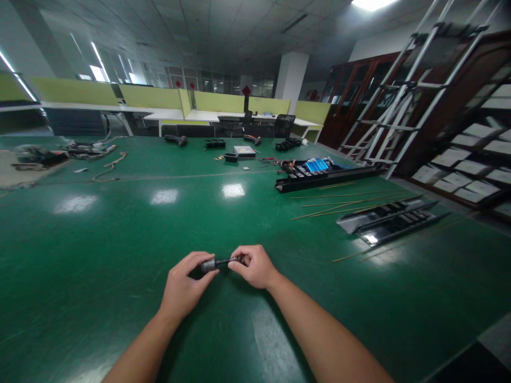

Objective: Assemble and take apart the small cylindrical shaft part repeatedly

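Observation:
My left hand (187, 282) grips a short grey cylinder (208, 265) between thumb and fingers. A thin dark shaft (222, 261) runs from the cylinder towards the right. At the shaft's other end, my right hand (251, 266) pinches it between thumb and curled fingers, which hide its tip. Both hands are close together, low over the near middle of the green tabletop (131, 239). Cylinder and shaft lie nearly level; whether they are one piece I cannot tell.
Right of my hands lie thin rods (343, 205) and black metal channels (399, 221). Farther back are a long black tray (331, 178) holding blue parts, a white box (244, 152) and a power drill (253, 139). Cluttered parts (85, 149) and a cord (109, 167) lie back left.

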{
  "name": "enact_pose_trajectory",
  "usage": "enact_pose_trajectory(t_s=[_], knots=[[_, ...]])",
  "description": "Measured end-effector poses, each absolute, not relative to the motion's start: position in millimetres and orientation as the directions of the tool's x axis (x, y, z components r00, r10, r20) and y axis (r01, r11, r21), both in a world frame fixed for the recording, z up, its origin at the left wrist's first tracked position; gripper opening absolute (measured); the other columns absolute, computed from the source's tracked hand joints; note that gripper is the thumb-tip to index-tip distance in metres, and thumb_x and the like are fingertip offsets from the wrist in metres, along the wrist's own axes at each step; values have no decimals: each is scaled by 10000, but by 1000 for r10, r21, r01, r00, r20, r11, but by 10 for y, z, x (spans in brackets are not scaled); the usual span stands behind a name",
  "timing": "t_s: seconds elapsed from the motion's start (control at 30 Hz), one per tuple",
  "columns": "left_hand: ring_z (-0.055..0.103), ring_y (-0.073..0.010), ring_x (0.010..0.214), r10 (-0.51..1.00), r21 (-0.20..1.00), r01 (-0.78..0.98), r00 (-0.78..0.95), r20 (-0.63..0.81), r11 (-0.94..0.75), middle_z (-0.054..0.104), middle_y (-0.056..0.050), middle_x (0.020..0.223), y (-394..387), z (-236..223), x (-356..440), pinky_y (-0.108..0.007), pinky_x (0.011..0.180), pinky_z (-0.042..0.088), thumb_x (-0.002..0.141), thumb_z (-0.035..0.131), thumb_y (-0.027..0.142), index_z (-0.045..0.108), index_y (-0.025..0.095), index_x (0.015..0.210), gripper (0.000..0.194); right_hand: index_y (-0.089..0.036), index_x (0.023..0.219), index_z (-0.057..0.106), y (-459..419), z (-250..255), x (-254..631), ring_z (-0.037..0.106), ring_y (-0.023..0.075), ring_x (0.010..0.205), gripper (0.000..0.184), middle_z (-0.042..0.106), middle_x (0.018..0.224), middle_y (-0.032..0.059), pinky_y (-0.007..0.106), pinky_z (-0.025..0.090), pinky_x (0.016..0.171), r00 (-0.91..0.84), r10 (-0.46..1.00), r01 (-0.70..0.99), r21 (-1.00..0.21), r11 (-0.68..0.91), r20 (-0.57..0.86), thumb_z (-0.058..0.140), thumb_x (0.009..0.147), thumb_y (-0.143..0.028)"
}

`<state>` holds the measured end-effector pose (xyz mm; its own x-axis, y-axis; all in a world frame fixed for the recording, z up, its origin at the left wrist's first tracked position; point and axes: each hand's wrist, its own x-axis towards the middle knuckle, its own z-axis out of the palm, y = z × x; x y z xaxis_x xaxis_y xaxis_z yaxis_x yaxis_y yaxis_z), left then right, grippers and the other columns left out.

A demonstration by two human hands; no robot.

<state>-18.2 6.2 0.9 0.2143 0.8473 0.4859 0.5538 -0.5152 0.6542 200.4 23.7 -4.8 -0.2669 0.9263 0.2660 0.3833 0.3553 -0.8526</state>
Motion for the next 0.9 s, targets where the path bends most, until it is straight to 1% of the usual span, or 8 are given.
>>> enact_pose_trajectory(t_s=[0.17,0.4,0.63,0.9], knots=[[616,-181,980,856,661,559,207,474,-501,661,-9,1042,62,12,-184,-327,901,483,799,722,325,662,274,1046,260,-139,781,693,244,-54,2003,251,71,432,198,344,469,-71,230,187,443,-264,931,347,-875,337,253,673,759,-335],[619,-209,978,861,672,556,184,475,-490,662,-42,1041,74,31,-165,-357,901,489,800,710,344,669,239,1024,251,-134,778,696,258,-55,2008,265,72,441,202,365,481,-65,231,189,446,-258,936,296,-903,312,239,685,747,-333],[616,-209,985,861,673,558,176,477,-486,660,-44,1046,80,18,-188,-362,906,485,799,714,345,670,238,1026,255,-143,783,695,261,-50,2007,263,75,438,205,353,469,-67,233,193,445,-252,941,306,-904,298,225,682,745,-344],[614,-194,985,866,677,561,166,472,-477,657,-26,1053,85,4,-195,-343,909,479,791,725,331,667,254,1033,259,-136,770,685,262,-47,2004,257,71,435,192,362,473,-69,230,190,438,-244,942,273,-915,296,232,686,737,-326]])
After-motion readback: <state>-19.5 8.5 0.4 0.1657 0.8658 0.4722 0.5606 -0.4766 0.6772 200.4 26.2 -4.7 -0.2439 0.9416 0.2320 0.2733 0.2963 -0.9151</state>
